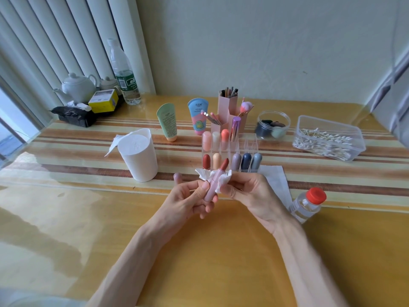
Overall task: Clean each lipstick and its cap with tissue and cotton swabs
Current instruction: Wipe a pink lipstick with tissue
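The left hand (190, 200) grips the uncapped lipstick (213, 185) by its pink tube, just in front of the rack (250, 140), with the bullet raised and tilted away from the person. The right hand (247, 193) pinches a crumpled tissue (223, 179) against the upper tube, just below the bullet.

The step looks like wiping the tube's collar. It is probably best done by turning the tube in the left hand with the tissue pressed lightly around it. The tissue should stay clear of the soft bullet, which could smear or snap, and be refolded to a clean patch. A swab would suit the narrow rim.

Counted:
- One lipstick is in hand.
- Nine stand in the rack, five in the front row and four behind, one of those a taller purple one.
- One mauve piece, likely the cap (177, 176), sits on the surface (199, 251) left of the rack's front.
- One roll (139, 158) stands left of the rack.
- One flat sheet (274, 180) lies to the rack's front right.
- One box (332, 124) of swabs is well to the right.
- Two tubes (167, 121) stand behind the rack on the left.
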Demonstrator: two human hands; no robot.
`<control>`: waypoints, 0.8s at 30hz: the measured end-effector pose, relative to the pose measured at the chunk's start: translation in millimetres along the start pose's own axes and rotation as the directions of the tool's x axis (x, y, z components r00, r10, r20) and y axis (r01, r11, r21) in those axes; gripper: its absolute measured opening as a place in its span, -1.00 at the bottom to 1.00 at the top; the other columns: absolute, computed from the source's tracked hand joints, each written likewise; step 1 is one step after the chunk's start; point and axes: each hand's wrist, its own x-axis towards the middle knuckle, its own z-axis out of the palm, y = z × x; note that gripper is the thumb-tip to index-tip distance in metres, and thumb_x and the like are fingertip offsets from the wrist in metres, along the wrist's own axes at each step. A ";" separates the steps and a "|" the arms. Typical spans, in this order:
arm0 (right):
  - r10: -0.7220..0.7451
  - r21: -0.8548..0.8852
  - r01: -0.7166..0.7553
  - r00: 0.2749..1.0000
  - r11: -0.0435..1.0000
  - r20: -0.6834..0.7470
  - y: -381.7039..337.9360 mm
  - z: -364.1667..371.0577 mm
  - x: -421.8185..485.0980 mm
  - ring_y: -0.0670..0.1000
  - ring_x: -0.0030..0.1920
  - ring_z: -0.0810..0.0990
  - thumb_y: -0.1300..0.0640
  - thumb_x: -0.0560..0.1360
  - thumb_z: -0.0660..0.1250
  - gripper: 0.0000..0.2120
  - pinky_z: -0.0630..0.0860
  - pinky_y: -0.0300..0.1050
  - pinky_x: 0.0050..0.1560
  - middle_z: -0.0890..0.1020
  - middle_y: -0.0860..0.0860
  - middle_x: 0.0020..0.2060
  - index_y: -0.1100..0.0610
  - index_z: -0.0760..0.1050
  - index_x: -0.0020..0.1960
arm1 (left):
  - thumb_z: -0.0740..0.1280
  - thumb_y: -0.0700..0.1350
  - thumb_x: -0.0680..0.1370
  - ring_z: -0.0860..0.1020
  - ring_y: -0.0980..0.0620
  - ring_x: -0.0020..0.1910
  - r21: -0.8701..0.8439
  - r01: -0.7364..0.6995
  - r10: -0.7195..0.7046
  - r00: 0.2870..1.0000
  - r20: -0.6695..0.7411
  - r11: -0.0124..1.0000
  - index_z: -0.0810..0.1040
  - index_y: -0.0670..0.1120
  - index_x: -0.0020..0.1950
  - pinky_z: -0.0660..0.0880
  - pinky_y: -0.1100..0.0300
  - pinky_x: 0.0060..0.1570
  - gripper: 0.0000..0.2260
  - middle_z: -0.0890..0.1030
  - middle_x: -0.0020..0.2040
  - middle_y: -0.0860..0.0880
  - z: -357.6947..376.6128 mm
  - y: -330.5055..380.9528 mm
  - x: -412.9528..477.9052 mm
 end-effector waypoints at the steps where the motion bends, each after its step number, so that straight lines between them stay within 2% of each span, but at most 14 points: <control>1: 0.000 -0.010 0.000 1.000 1.000 -0.014 1.0 0.8 0.8 0.27 0.00 0.70 0.22 0.58 0.44 -0.81 0.58 0.13 0.31 0.69 0.37 -0.12 0.38 0.67 0.03 | 0.28 0.07 0.67 0.49 0.02 -0.25 0.004 0.002 -0.002 1.000 0.001 1.000 0.64 -0.21 -0.01 0.47 0.25 -0.26 -0.65 0.55 -0.18 -0.16 1.0 0.2 0.2; 4: -0.003 -0.031 0.003 1.000 1.000 -0.013 2.1 4.3 1.2 0.25 -0.03 0.68 0.21 0.61 0.42 -0.82 0.58 0.14 0.32 0.68 0.38 -0.16 0.35 0.67 0.00 | 0.30 0.09 0.66 0.49 0.04 -0.28 0.001 0.008 -0.008 1.000 0.000 1.000 0.66 -0.18 -0.05 0.48 0.25 -0.28 -0.65 0.56 -0.20 -0.13 2.5 0.3 0.4; 8: 0.003 -0.008 -0.004 1.000 1.000 -0.023 3.0 10.4 0.0 0.15 -0.11 0.67 0.20 0.66 0.36 -0.74 0.56 -0.18 0.12 0.69 0.33 -0.17 0.41 0.65 -0.04 | 0.30 0.07 0.67 0.46 0.04 -0.29 -0.003 0.012 -0.012 1.000 -0.005 1.000 0.65 -0.19 -0.05 0.47 0.25 -0.28 -0.65 0.52 -0.23 -0.13 1.9 0.9 0.3; 10: -0.006 0.005 0.006 0.999 1.000 -0.044 6.5 14.2 1.5 0.19 -0.14 0.67 0.19 0.66 0.35 -0.71 0.56 -0.17 0.11 0.69 0.31 -0.20 0.43 0.63 -0.07 | 0.28 0.06 0.69 0.45 0.03 -0.29 -0.017 0.014 -0.014 1.000 -0.011 1.000 0.64 -0.20 -0.05 0.47 0.24 -0.29 -0.65 0.50 -0.22 -0.16 2.6 1.2 0.9; 12: -0.023 0.030 0.026 0.996 0.999 -0.091 10.6 16.8 2.9 0.18 -0.19 0.66 0.15 0.64 0.37 -0.70 0.57 -0.10 0.12 0.69 0.29 -0.20 0.41 0.63 -0.05 | 0.24 0.04 0.71 0.51 0.03 -0.28 -0.038 0.025 -0.026 0.999 -0.025 0.999 0.64 -0.20 0.00 0.50 0.24 -0.29 -0.65 0.57 -0.18 -0.16 3.5 1.2 0.8; 14: -0.032 0.028 0.038 0.986 0.999 -0.164 13.3 16.8 3.6 0.10 -0.13 0.68 0.09 0.62 0.40 -0.70 0.56 -0.06 0.15 0.70 0.31 -0.13 0.37 0.66 0.00 | 0.22 0.01 0.69 0.57 0.03 -0.25 -0.027 0.025 -0.026 0.999 -0.042 0.999 0.66 -0.20 0.04 0.52 0.25 -0.29 -0.67 0.65 -0.13 -0.14 4.1 1.4 0.0; 16: -0.046 0.022 0.052 0.976 0.998 -0.212 15.0 17.0 4.0 0.11 -0.03 0.72 0.09 0.61 0.41 -0.69 0.56 -0.09 0.18 0.70 0.34 -0.12 0.37 0.66 0.01 | 0.25 -0.02 0.69 0.58 0.04 -0.25 0.035 0.006 -0.004 0.997 -0.072 0.999 0.68 -0.22 0.02 0.52 0.25 -0.27 -0.68 0.67 -0.15 -0.11 5.0 1.2 -0.1; 18: -0.066 0.027 0.074 0.970 0.997 -0.236 16.4 20.6 5.0 0.16 -0.12 0.70 0.12 0.61 0.41 -0.71 0.60 -0.05 0.11 0.69 0.35 -0.16 0.38 0.65 0.00 | 0.30 -0.06 0.67 0.58 0.03 -0.25 0.077 -0.023 0.033 0.992 -0.124 0.997 0.70 -0.25 0.03 0.55 0.24 -0.23 -0.71 0.68 -0.16 -0.12 6.1 0.2 1.7; 20: -0.077 0.036 0.090 0.959 0.995 -0.272 18.8 24.7 6.0 0.15 -0.17 0.68 0.14 0.62 0.41 -0.74 0.62 -0.01 0.03 0.71 0.27 -0.16 0.38 0.65 -0.01 | 0.37 -0.11 0.63 0.60 0.00 -0.26 0.105 -0.075 0.094 0.978 -0.186 0.992 0.71 -0.28 0.04 0.59 0.20 -0.18 -0.76 0.70 -0.17 -0.16 7.4 -1.3 3.5; 24: -0.056 0.030 0.070 0.940 0.997 -0.338 20.7 29.4 6.8 0.04 0.10 0.74 0.11 0.60 0.42 -0.74 0.58 -0.20 0.14 0.77 0.16 -0.06 0.33 0.70 0.03 | 0.52 -0.21 0.52 0.62 0.01 -0.34 0.214 -0.159 0.222 0.923 -0.313 0.964 0.72 -0.29 0.02 0.59 0.24 -0.17 -0.84 0.69 -0.29 -0.13 8.0 -5.2 4.0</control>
